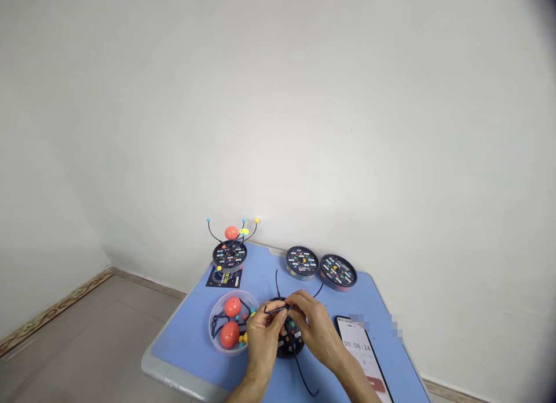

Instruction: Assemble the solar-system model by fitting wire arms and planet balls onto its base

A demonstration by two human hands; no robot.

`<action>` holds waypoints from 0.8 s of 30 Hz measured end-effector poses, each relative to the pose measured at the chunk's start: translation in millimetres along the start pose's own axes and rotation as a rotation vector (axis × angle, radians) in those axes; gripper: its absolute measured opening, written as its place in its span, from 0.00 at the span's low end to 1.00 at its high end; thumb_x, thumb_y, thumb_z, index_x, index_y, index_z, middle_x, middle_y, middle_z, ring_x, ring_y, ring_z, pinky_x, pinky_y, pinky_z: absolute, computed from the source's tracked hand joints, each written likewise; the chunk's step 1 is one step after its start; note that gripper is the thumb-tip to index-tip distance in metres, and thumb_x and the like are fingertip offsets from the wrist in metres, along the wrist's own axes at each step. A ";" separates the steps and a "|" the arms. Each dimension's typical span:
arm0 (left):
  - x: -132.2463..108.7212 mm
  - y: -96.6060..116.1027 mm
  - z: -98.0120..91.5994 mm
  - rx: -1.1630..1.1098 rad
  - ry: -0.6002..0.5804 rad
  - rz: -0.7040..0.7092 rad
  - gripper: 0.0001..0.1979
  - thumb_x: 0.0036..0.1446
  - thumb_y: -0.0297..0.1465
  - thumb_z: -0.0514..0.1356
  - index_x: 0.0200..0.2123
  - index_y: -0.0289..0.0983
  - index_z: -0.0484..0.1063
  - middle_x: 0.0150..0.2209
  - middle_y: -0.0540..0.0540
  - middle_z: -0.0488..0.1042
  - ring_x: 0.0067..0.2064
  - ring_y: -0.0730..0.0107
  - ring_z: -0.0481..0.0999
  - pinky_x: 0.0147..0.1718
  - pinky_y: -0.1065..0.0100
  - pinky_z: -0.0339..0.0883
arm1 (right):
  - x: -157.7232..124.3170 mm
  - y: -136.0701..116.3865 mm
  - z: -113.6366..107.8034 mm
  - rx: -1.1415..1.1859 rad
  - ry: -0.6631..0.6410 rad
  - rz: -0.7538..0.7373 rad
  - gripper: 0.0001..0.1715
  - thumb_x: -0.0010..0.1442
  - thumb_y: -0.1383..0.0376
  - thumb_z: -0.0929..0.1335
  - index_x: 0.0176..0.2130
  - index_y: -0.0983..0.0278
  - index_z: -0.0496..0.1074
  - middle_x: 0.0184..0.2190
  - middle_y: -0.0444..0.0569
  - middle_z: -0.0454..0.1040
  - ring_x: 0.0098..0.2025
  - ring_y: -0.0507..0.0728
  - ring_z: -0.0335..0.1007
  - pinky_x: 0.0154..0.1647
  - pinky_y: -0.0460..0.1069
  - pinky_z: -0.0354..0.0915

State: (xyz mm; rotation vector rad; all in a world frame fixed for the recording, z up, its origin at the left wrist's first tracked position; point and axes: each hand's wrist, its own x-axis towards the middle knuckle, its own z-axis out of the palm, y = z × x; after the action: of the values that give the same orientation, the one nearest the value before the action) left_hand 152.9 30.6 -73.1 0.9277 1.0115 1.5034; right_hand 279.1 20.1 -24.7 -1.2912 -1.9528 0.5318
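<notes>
My left hand (263,333) and my right hand (313,328) meet over a round black base (290,336) dotted with coloured labels, on the blue table (191,333). The left fingers pinch a thin black wire arm (276,310) lying across the base's top. The right fingers close on the same wire from the other side. More black wires rise from the base (277,281) and trail toward me (304,374).
A clear dish (217,333) with two orange balls and small coloured beads sits left of my hands. An assembled model with an orange ball on wires (230,249) stands at the back left. Two closed round boxes (303,261) (338,271) lie behind. A phone showing a timer (360,351) lies right.
</notes>
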 end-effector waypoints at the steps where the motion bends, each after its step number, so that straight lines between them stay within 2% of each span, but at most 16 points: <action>1: 0.2 1.1 0.8 -0.006 -0.006 -0.017 0.19 0.39 0.43 0.72 0.30 0.34 0.80 0.18 0.53 0.69 0.19 0.76 0.64 0.18 0.73 0.61 | 0.5 0.5 -0.5 -0.010 -0.003 0.004 0.15 0.61 0.78 0.62 0.40 0.64 0.73 0.39 0.51 0.75 0.40 0.58 0.72 0.42 0.50 0.65; 5: 0.0 2.9 1.9 -0.027 -0.024 -0.074 0.19 0.39 0.43 0.72 0.29 0.33 0.80 0.17 0.54 0.66 0.19 0.77 0.61 0.18 0.74 0.57 | 3.6 4.2 -0.8 -0.027 -0.020 0.013 0.14 0.61 0.78 0.62 0.39 0.64 0.73 0.38 0.51 0.75 0.39 0.58 0.72 0.42 0.50 0.65; 13: -6.4 4.0 0.0 -0.032 -0.021 -0.114 0.22 0.41 0.45 0.70 0.33 0.33 0.81 0.17 0.53 0.69 0.21 0.75 0.65 0.21 0.73 0.61 | 5.4 10.2 1.6 -0.013 -0.025 0.006 0.16 0.61 0.79 0.62 0.38 0.64 0.74 0.37 0.50 0.75 0.38 0.56 0.73 0.41 0.49 0.65; 18: -7.6 5.9 1.0 -0.034 0.014 -0.141 0.21 0.40 0.44 0.70 0.32 0.32 0.81 0.18 0.52 0.71 0.20 0.74 0.67 0.20 0.73 0.61 | 7.0 6.3 -1.5 -0.029 -0.041 0.018 0.16 0.59 0.79 0.62 0.36 0.63 0.75 0.35 0.49 0.76 0.36 0.55 0.73 0.39 0.47 0.64; 24: -7.1 10.2 1.1 -0.075 0.006 -0.205 0.17 0.38 0.39 0.71 0.31 0.33 0.81 0.21 0.49 0.77 0.21 0.71 0.72 0.24 0.70 0.69 | 8.4 1.0 -0.7 -0.075 -0.062 0.043 0.17 0.59 0.79 0.61 0.34 0.64 0.74 0.32 0.48 0.76 0.34 0.55 0.71 0.37 0.47 0.62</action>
State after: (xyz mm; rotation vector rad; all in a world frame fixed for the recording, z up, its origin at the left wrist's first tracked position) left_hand 151.6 22.8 -63.5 0.7444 1.0155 1.3633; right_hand 278.2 28.1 -22.0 -1.3810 -2.0171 0.5293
